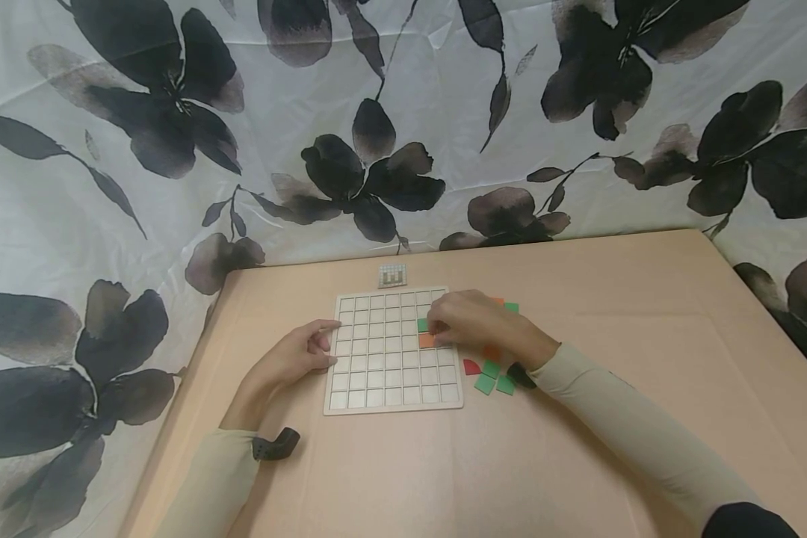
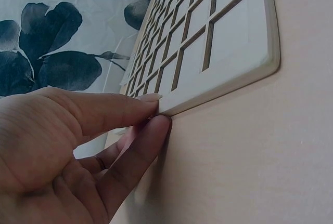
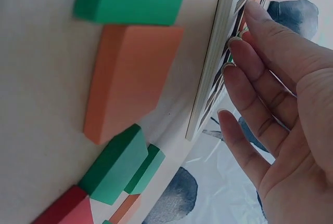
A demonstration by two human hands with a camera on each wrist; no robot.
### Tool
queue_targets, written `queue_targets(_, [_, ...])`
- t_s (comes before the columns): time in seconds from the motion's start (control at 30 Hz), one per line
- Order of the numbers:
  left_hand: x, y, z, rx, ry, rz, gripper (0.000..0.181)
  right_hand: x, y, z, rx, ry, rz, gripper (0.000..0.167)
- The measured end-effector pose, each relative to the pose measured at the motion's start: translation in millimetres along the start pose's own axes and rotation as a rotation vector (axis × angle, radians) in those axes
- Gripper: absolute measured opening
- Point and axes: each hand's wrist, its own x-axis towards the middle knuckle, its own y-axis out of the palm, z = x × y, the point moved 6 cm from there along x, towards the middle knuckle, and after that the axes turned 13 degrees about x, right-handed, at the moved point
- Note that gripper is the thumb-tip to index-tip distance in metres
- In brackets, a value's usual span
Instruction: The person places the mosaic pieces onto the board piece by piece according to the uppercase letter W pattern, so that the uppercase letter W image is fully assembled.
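Note:
A pale grid board with raised lines lies flat on the table. At its left edge, the left hand grips the rim with thumb and fingertips, seen close in the left wrist view. Over the right side of the board, the right hand has its thumb and fingertips at an orange tile, which it seems to pinch; the fingers partly cover it. Just beyond that tile, a green tile sits on the board. The right hand's other fingers are loosely bent in the right wrist view.
Right of the board lie loose pieces: a red rounded piece, several green tiles and orange blocks, some under the right forearm. A small patterned card lies behind the board. Floral fabric hangs at the back.

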Motion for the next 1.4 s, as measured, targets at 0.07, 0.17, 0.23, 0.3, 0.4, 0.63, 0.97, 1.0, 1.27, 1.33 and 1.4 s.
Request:
queue_targets(0.07, [0.2, 0.1, 0.1, 0.002, -0.002, -0.001, 0.068, -0.2, 0.0, 0.4, 0.006, -0.010, -0.007, 0.007])
queue_targets(0.17, [-1.6, -0.7, -4.7, -0.002, -0.010, 0.001, 0.067, -0.3, 0.8, 0.6, -0.004, -0.021, -0.018, 0.008])
queue_targets(0.23, [-5.3, -2.7, -12.8, -0.011, -0.011, 0.004, 0.066, -0.1, 1.6, 0.6, -0.014, -0.022, -0.024, 0.011])
queue_targets(0.3, [-10.7, -6.1, -23.9, -0.017, -0.011, 0.008, 0.064, 0.3, 2.1, 0.7, -0.029, -0.018, -0.028, 0.013])
queue_targets(0.4, [-15.9, -9.7, -34.0, -0.034, 0.006, 0.013, 0.064, 0.9, 1.8, 1.6, -0.038, -0.013, -0.031, 0.015])
queue_targets(0.63, [-2.6, -1.0, -6.3, -0.020, -0.014, 0.006, 0.068, 1.6, 1.8, 1.4, -0.030, -0.008, -0.039, 0.014])
queue_targets(0.97, [0.3, -0.6, -1.8, -0.026, 0.001, 0.009, 0.069, 2.8, 3.6, -1.1, -0.033, 0.014, -0.038, 0.012])
queue_targets(1.0, [0.3, -0.7, -1.8, -0.021, 0.001, 0.009, 0.068, 2.7, 3.4, -1.0, -0.028, 0.015, -0.039, 0.012])
queue_targets(1.27, [1.2, -0.3, 0.5, 0.010, -0.011, 0.011, 0.066, 1.1, 1.8, -0.2, -0.019, -0.003, -0.050, 0.009])
queue_targets(1.33, [1.4, -0.4, 1.2, 0.010, -0.014, 0.012, 0.066, 1.1, 1.8, -0.6, -0.013, -0.006, -0.050, 0.009])
queue_targets(1.4, [1.6, -1.1, 1.4, 0.013, -0.006, 0.012, 0.066, 1.0, 1.6, -0.9, -0.014, -0.004, -0.048, 0.009])
